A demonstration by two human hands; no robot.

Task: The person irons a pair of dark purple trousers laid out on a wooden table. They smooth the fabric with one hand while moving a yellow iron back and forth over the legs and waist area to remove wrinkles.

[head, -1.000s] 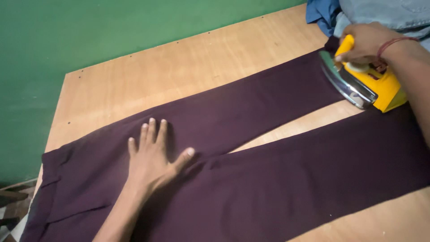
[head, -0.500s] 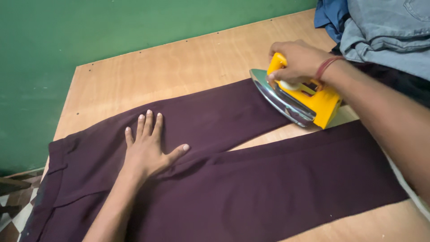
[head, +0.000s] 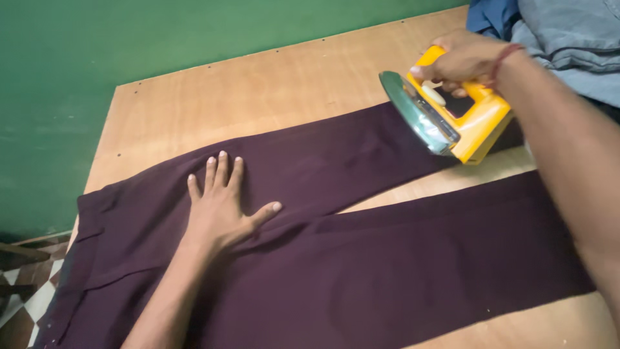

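Dark purple trousers lie spread flat on a wooden table, waist at the left, two legs running right. My left hand presses flat on the upper leg near the crotch, fingers spread. My right hand grips the handle of a yellow iron with a shiny metal soleplate. The iron is tilted up, its plate facing left, lifted above the far leg at the upper right.
A pile of blue and grey denim clothes sits at the table's far right corner. A green wall runs behind the table. Checked floor tiles show past the table's left edge.
The iron slid left along the far trouser leg, then drew back right and tipped up off the cloth. My left hand stayed pressed on the trousers.
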